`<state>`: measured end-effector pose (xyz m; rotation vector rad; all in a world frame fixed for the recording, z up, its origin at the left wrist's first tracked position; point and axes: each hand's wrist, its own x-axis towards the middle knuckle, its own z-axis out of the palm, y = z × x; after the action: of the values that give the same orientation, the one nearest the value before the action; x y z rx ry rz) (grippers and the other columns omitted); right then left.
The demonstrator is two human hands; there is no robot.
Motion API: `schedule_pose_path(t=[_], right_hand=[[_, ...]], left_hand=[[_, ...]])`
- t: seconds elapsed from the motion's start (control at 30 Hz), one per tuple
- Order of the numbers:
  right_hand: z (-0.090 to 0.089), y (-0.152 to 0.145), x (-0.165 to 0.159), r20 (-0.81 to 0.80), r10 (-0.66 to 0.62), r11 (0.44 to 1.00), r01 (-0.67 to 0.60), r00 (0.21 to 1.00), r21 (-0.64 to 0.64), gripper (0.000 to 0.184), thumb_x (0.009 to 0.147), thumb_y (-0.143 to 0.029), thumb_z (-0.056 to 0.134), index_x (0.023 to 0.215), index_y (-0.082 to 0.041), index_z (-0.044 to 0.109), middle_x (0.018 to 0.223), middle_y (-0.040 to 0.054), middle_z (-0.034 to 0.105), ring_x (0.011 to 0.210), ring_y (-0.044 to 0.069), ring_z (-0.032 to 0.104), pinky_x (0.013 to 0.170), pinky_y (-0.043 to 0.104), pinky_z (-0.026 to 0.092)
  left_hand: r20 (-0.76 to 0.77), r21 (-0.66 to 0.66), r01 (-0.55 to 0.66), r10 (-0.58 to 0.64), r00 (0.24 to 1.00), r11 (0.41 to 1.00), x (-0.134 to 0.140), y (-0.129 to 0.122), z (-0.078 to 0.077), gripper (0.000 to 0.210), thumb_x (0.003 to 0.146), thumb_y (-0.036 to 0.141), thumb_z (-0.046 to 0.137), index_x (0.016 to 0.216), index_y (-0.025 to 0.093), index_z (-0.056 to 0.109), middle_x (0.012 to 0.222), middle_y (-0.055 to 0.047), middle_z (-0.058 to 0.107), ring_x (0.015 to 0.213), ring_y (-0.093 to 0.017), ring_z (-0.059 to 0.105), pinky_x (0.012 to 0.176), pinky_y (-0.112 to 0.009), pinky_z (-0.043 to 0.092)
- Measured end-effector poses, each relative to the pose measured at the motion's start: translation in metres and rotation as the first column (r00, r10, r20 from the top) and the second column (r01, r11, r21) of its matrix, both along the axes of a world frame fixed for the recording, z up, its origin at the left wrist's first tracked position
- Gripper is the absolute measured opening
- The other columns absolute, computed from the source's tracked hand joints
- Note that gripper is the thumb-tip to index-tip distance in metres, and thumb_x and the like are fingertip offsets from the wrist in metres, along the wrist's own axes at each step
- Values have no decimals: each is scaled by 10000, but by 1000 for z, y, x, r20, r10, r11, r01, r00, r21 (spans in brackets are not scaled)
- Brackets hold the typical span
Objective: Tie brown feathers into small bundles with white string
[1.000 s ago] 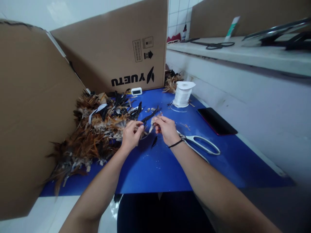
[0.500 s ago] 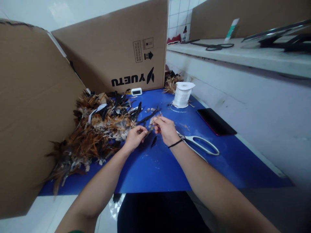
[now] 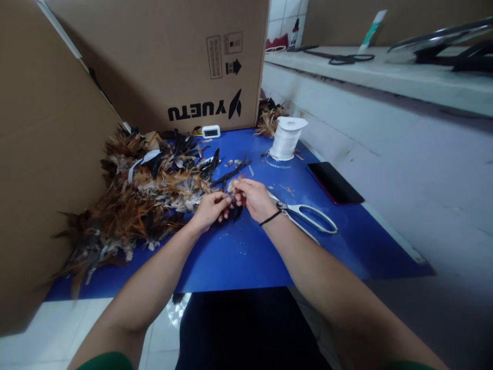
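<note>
Over the blue table (image 3: pixel 246 262), my left hand (image 3: pixel 211 209) and my right hand (image 3: pixel 254 199) meet with fingertips almost touching. Small feathers (image 3: pixel 231 188) are pinched between them, light brown and greyish; their lower ends are hidden by my fingers. Both hands are closed on these feathers. Left of my left hand lies a large heap of brown, black and whitish feathers (image 3: pixel 142 200). Scissors with pale handles (image 3: pixel 314 216) rest beside my right wrist, their blades partly hidden behind it. A long dark feather (image 3: pixel 231 172) lies just beyond my fingers.
A spool of white ribbon (image 3: pixel 286 139) stands at the back right, near a dark phone (image 3: pixel 335 182). A small white digital timer (image 3: pixel 211 132) sits before the cardboard box (image 3: pixel 162 56). On the right, a shelf (image 3: pixel 385 67) holds black scissors (image 3: pixel 350 58) and a tube (image 3: pixel 373 32).
My hands have come closer together over the small feathers. The whole view has shifted slightly, so the table and box appear higher and a little further left.
</note>
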<state>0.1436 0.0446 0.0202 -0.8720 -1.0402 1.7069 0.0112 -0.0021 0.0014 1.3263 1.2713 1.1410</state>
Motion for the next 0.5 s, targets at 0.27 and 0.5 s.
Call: schedule_pose_path(t=[0.27,0.5], right_hand=[[-3,1,6,44,7,1000,-6,999,-9,182,672,-308,653,627,-161,554,566,-36,537,421,49,428,370,180,336],[-8,14,20,88,-39,996,46,995,-80,130,671,-251,661,734,-154,599,609,-18,565,500,72,496,466,205,428]], left_hand=[[224,-73,8,8,975,997,3,-1,-1,248,725,358,675,768,120,623,758,-67,681,728,-167,669,632,-278,547],[340,-60,-116,129,931,991,-4,6,-10,214,707,315,702,762,113,658,914,-85,685,907,-182,638,912,-400,482]])
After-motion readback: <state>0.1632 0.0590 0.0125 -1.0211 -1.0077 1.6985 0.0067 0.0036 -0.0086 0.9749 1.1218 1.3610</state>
